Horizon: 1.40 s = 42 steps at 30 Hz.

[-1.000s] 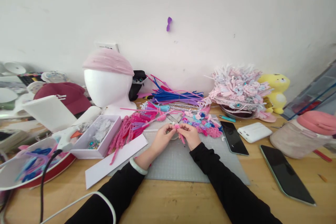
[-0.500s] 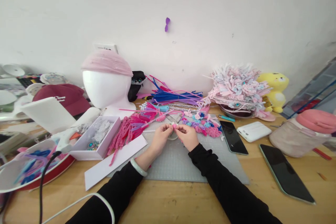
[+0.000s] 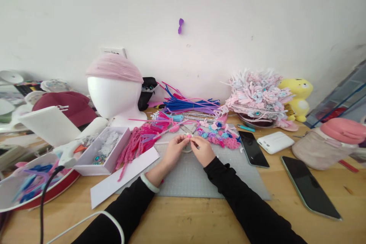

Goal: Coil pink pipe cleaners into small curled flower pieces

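Observation:
My left hand (image 3: 175, 151) and my right hand (image 3: 203, 150) meet over the grey cutting mat (image 3: 197, 179), fingertips nearly touching. Both are closed in a pinch on a small pink fuzzy piece (image 3: 189, 135), which looks like pipe cleaner; the fingers cover most of it. Just behind the fingertips lie what look like scissors (image 3: 187, 128), partly hidden by the hands. Right of them are several pink, purple and blue fuzzy flowers (image 3: 219, 135). To the left lies a bundle of pink pipe cleaners (image 3: 134, 145).
A white mannequin head (image 3: 113, 97) stands at back left, behind a lilac box (image 3: 114, 164) of beads. Far left are a glue gun (image 3: 67, 154) and a red-sided bowl (image 3: 61, 188). Two phones (image 3: 254, 150) and a white power bank (image 3: 276, 142) lie right. A white cable (image 3: 111, 217) crosses my left sleeve.
My fingers have shifted slightly around the pink piece, the right hand's fingers drawing closer together. The whole view has moved a little; nothing else has visibly changed place.

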Motion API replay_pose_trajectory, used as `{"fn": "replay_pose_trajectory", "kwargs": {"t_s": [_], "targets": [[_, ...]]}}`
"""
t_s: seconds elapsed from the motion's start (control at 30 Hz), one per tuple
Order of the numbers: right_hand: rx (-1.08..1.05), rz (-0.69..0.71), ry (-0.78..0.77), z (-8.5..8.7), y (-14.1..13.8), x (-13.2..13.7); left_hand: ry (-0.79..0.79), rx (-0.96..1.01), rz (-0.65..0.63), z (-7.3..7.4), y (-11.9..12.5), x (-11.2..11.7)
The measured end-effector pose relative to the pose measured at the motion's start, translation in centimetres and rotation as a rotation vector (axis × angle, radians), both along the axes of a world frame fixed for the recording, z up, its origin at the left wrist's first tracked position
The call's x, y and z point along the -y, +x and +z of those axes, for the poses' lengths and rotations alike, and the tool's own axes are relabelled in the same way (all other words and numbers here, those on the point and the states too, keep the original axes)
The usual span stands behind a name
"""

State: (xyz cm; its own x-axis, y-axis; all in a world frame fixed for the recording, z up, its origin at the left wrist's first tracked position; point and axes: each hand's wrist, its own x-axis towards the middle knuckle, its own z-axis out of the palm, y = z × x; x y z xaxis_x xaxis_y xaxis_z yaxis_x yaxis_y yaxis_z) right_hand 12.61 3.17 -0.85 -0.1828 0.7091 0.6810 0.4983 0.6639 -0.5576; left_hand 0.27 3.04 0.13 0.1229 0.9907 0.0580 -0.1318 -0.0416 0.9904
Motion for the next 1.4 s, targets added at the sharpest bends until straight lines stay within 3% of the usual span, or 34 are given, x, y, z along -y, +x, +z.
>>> {"fn": "replay_pose_trajectory", "kwargs": {"t_s": [0.2,0.5,0.8,1.4], "targets": [[-0.031,0.075,0.006,0.0,0.4,0.1,0.013,-0.016,-0.013,-0.3,-0.3,-0.4],[-0.012,0.074,-0.014,0.7,1.0,0.1,0.01,-0.079,-0.058,-0.5,-0.4,-0.4],[0.07,0.109,0.05,0.1,1.1,0.0,0.0,-0.055,-0.067,-0.5,-0.4,-0.4],[0.08,0.052,0.07,-0.1,0.9,0.1,0.001,-0.077,-0.045,-0.4,-0.4,-0.2]]}}
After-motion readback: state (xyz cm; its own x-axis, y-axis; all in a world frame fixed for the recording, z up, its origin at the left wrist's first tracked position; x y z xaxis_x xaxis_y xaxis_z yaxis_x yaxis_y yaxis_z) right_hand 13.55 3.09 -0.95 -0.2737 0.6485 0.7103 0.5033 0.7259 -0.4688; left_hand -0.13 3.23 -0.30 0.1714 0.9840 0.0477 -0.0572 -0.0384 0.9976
